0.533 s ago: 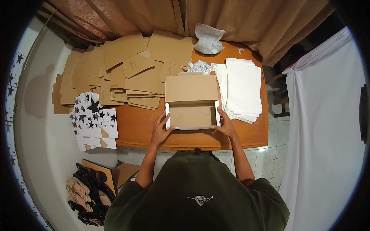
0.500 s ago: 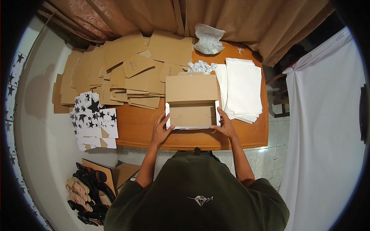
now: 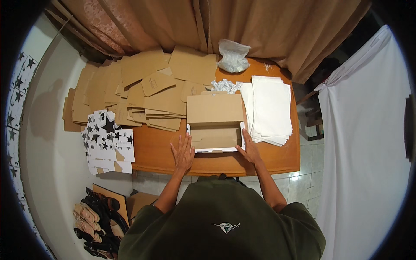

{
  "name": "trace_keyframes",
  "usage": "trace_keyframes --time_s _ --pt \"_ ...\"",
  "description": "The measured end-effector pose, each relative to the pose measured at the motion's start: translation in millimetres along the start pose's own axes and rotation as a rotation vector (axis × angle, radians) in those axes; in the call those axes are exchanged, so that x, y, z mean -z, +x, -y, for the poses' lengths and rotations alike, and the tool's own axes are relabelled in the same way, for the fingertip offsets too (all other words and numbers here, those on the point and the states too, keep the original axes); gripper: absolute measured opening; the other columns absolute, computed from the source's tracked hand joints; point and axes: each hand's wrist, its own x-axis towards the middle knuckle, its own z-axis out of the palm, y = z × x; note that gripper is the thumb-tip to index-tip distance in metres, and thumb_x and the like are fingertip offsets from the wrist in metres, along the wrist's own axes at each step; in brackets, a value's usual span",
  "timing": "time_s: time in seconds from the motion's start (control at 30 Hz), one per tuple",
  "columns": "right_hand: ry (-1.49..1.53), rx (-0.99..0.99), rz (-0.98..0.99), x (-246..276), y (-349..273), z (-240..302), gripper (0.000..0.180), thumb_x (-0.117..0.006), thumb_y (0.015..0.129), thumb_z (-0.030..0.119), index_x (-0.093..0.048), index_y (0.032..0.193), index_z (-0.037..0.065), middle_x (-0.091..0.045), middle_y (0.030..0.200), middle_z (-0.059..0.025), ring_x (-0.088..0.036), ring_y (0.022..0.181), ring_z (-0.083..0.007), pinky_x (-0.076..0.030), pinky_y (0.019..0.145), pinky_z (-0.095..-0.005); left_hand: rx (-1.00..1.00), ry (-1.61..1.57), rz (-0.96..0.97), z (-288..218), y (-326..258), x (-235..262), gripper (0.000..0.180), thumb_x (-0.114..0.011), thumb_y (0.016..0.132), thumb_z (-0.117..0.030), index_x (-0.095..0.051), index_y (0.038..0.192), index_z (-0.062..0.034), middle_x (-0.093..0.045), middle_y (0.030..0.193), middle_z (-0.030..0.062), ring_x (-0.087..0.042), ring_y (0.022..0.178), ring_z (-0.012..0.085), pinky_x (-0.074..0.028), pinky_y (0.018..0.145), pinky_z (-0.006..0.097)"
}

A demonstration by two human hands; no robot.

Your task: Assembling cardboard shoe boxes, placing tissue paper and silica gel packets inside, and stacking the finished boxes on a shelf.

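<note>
An open cardboard box [image 3: 215,130] with its lid flap raised stands on the wooden table [image 3: 156,149] in front of me. My left hand [image 3: 182,152] lies flat on the table just left of the box, fingers spread, holding nothing. At the box's right front corner my right hand [image 3: 249,149] rests with its fingers against the side wall. The box interior looks brown and bare.
Flat brown cardboard blanks [image 3: 143,86] cover the table's left and back. A stack of white sheets [image 3: 271,110] lies right of the box. A clear bag [image 3: 233,56] and small wrapped pieces [image 3: 225,86] sit behind. Star-printed boxes [image 3: 108,138] and sandals [image 3: 95,221] are at left.
My left hand has come off the box's left side and now lies flat on the table. The right hand stays at the box's right corner.
</note>
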Motion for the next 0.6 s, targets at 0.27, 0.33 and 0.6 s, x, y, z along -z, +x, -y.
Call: trace_keyframes --time_s 0.27,0.33,0.6 --pt "0.093 -0.004 0.021 8.8 -4.1 38.2 0.083 -0.063 0.099 0.033 -0.018 0.159 0.0 -0.025 0.163 -0.024 -0.027 0.151 -0.0386 -0.027 0.122 -0.042 -0.025 -0.631 -0.107 5.0 -5.9 16.0 0.052 -0.049 0.099 -0.007 -0.042 0.15 0.0033 -0.037 0.159 0.0209 -0.043 0.142 0.0397 -0.04 0.114 0.041" --pt "0.108 -0.014 0.027 2.4 -5.9 47.7 0.083 -0.064 0.099 0.033 -0.018 0.159 0.0 -0.025 0.163 -0.0241 -0.027 0.151 -0.0386 -0.028 0.122 -0.0421 -0.009 -0.624 -0.091 12.8 -9.1 29.5 0.052 -0.049 0.099 -0.007 -0.042 0.149 0.0039 -0.037 0.159 0.0209 -0.043 0.142 0.0396 -0.04 0.114 0.041" --pt "0.13 0.077 0.014 -38.1 10.5 64.4 0.087 -0.064 0.099 0.034 -0.013 0.16 0.0 -0.024 0.163 -0.0253 -0.026 0.151 -0.0393 -0.028 0.122 -0.0427 0.01 -0.616 -0.125 57.1 -15.9 20.3 0.05 -0.047 0.1 -0.006 -0.043 0.148 0.0054 -0.036 0.16 0.0214 -0.041 0.143 0.0394 -0.038 0.116 0.042"
